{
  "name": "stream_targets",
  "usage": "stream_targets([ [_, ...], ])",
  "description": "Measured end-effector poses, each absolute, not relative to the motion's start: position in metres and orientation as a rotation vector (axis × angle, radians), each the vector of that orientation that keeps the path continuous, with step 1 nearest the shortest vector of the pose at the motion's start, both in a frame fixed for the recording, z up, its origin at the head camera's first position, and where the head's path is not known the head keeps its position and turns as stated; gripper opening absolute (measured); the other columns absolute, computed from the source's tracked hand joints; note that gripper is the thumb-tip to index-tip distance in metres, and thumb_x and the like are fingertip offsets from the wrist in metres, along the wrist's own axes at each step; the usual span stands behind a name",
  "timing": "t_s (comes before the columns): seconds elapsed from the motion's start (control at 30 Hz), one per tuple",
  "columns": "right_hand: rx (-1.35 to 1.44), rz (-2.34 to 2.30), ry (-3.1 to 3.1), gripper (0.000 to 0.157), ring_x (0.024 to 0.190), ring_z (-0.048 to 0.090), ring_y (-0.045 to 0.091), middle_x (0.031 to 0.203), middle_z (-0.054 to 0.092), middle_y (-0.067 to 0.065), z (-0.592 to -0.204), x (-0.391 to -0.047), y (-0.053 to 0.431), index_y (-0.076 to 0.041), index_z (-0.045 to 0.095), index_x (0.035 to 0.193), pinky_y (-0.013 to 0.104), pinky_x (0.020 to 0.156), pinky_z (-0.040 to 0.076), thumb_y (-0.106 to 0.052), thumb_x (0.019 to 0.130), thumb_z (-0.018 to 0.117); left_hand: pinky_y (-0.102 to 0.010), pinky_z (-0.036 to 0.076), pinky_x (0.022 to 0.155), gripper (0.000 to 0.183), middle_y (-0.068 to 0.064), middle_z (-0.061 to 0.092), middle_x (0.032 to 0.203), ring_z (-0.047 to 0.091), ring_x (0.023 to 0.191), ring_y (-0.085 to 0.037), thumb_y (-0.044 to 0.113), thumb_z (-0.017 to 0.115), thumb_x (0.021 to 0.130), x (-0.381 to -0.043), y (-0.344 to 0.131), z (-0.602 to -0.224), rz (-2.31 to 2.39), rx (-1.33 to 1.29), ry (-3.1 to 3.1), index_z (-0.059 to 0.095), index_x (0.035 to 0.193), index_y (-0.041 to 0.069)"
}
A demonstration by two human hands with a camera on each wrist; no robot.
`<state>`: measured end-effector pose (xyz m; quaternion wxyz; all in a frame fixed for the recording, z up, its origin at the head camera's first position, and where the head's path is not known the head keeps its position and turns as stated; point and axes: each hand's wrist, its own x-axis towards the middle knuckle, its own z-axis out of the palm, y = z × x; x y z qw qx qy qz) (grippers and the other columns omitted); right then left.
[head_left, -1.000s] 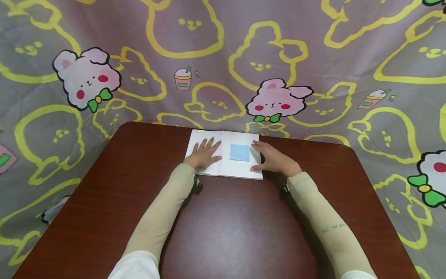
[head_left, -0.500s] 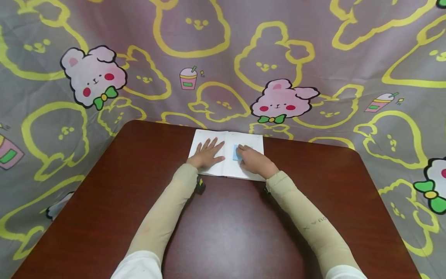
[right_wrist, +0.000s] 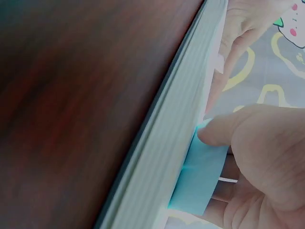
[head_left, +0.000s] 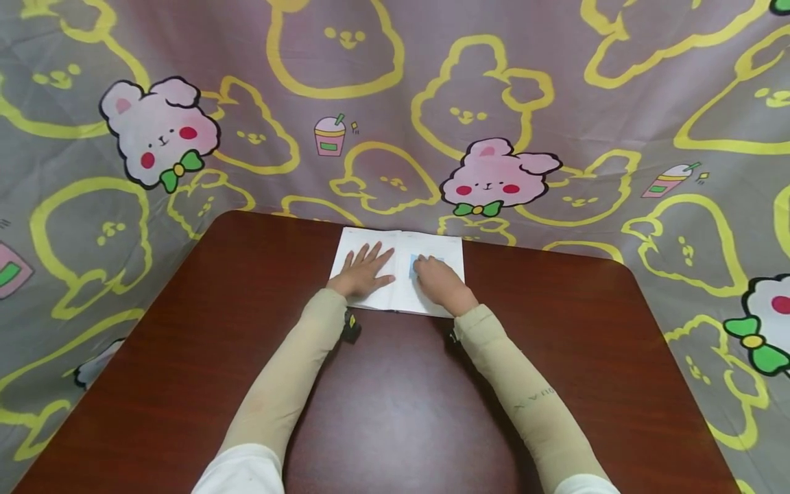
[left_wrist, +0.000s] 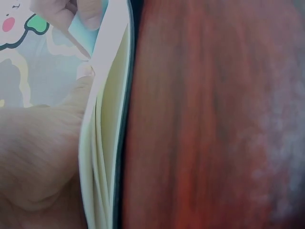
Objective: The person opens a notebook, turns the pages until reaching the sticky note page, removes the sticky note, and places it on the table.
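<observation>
An open notebook (head_left: 379,237) with white pages and a dark cover lies near the far edge of the table. My left hand (head_left: 361,276) rests on its left page, fingers spread. On the right page is a square light-blue sticky note (head_left: 413,268), mostly hidden in the head view by my right hand (head_left: 441,283). In the right wrist view, that hand pinches the sticky note (right_wrist: 202,174) between thumb and fingers. The note stands up at an angle from the page there, its lower edge still against the paper.
The dark red-brown table (head_left: 395,412) stretches from the notebook toward my body. A patterned cloth (head_left: 370,82) with cartoon bears and rabbits hangs behind the table and along its sides.
My right hand has moved left from the notebook's right edge onto the sticky note and now pinches it. The left hand has stayed on the left page.
</observation>
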<state>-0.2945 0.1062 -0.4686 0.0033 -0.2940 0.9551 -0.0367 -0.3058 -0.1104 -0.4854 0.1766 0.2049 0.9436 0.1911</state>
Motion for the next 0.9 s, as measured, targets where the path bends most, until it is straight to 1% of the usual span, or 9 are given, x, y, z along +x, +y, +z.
stream_targets([
  [0.2, -0.84, -0.144, 3.0, 0.028, 0.096, 0.069, 0.04, 0.113, 0.07, 0.025, -0.4684, -0.2982, 0.1028, 0.004, 0.07, 0.114, 0.05, 0.084, 0.057, -0.001, 0.104, 0.044, -0.059, -0.008, 0.123, 0.07, -0.011, -0.005, 0.171, -0.008, 0.157, -0.038, 0.05, 0.038, 0.108, -0.3003, -0.1121, -0.4785, 0.515, 0.595, 2.707, 0.009, 0.165, 0.021],
  [0.4, -0.782, -0.259, 3.03, 0.026, 0.093, 0.069, 0.04, 0.098, 0.071, 0.023, -0.4689, -0.2992, 0.1022, 0.002, 0.072, 0.109, 0.051, 0.082, 0.055, -0.001, 0.103, 0.047, -0.06, -0.007, 0.123, 0.072, -0.011, -0.005, 0.171, -0.008, 0.157, -0.038, 0.052, 0.037, 0.108, -0.3002, -0.114, -0.479, 0.506, 0.611, 2.71, 0.008, 0.165, 0.021],
  [0.5, -0.757, -0.313, 3.044, 0.026, 0.092, 0.069, 0.041, 0.098, 0.071, 0.023, -0.4685, -0.2987, 0.1026, 0.002, 0.072, 0.109, 0.052, 0.082, 0.054, -0.002, 0.103, 0.047, -0.06, -0.007, 0.123, 0.072, -0.01, -0.006, 0.171, -0.008, 0.157, -0.038, 0.052, 0.037, 0.108, -0.301, -0.1136, -0.4802, 0.504, 0.617, 2.706, 0.007, 0.165, 0.022],
  [0.6, -0.709, -0.39, 3.041, 0.029, 0.099, 0.069, 0.041, 0.106, 0.072, 0.024, -0.4683, -0.2986, 0.1036, 0.002, 0.072, 0.117, 0.052, 0.087, 0.054, -0.004, 0.103, 0.048, -0.06, -0.007, 0.123, 0.072, -0.01, -0.006, 0.171, -0.008, 0.157, -0.038, 0.052, 0.036, 0.108, -0.3014, -0.1129, -0.4811, 0.496, 0.614, 2.705, 0.007, 0.165, 0.022],
  [0.73, -0.589, -0.528, 2.998, 0.035, 0.12, 0.064, 0.038, 0.13, 0.067, 0.022, -0.466, -0.2981, 0.1066, 0.003, 0.066, 0.131, 0.049, 0.101, 0.051, -0.008, 0.104, 0.047, -0.06, -0.007, 0.123, 0.072, -0.01, -0.006, 0.172, -0.009, 0.157, -0.038, 0.052, 0.037, 0.107, -0.3014, -0.1113, -0.4811, 0.503, 0.617, 2.704, 0.007, 0.165, 0.022],
  [0.77, -0.56, -0.56, 2.983, 0.036, 0.124, 0.062, 0.037, 0.135, 0.064, 0.021, -0.4651, -0.2979, 0.1076, 0.003, 0.064, 0.133, 0.048, 0.102, 0.05, -0.009, 0.105, 0.047, -0.06, -0.007, 0.123, 0.072, -0.01, -0.006, 0.172, -0.009, 0.157, -0.038, 0.052, 0.037, 0.107, -0.3014, -0.1109, -0.4811, 0.501, 0.618, 2.704, 0.007, 0.165, 0.022],
  [0.83, -0.521, -0.61, 2.957, 0.038, 0.127, 0.06, 0.035, 0.14, 0.061, 0.019, -0.4633, -0.2977, 0.1097, 0.003, 0.061, 0.137, 0.046, 0.101, 0.051, -0.01, 0.105, 0.046, -0.06, -0.007, 0.123, 0.072, -0.01, -0.006, 0.172, -0.009, 0.157, -0.037, 0.052, 0.037, 0.107, -0.3014, -0.1105, -0.4811, 0.502, 0.62, 2.702, 0.007, 0.165, 0.022],
  [0.87, -0.508, -0.63, 2.945, 0.038, 0.124, 0.062, 0.034, 0.142, 0.06, 0.018, -0.4623, -0.2977, 0.1107, 0.003, 0.06, 0.137, 0.044, 0.097, 0.052, -0.011, 0.105, 0.046, -0.06, -0.007, 0.123, 0.072, -0.01, -0.006, 0.172, -0.009, 0.157, -0.037, 0.053, 0.037, 0.107, -0.3015, -0.1103, -0.4813, 0.502, 0.621, 2.702, 0.007, 0.165, 0.022],
  [0.9, -0.491, -0.654, 2.932, 0.039, 0.118, 0.064, 0.034, 0.142, 0.059, 0.018, -0.4613, -0.2976, 0.1117, 0.003, 0.06, 0.138, 0.043, 0.092, 0.053, -0.012, 0.105, 0.046, -0.06, -0.007, 0.123, 0.072, -0.01, -0.006, 0.172, -0.009, 0.157, -0.037, 0.052, 0.037, 0.107, -0.3013, -0.1101, -0.4811, 0.504, 0.621, 2.701, 0.007, 0.165, 0.022],
])
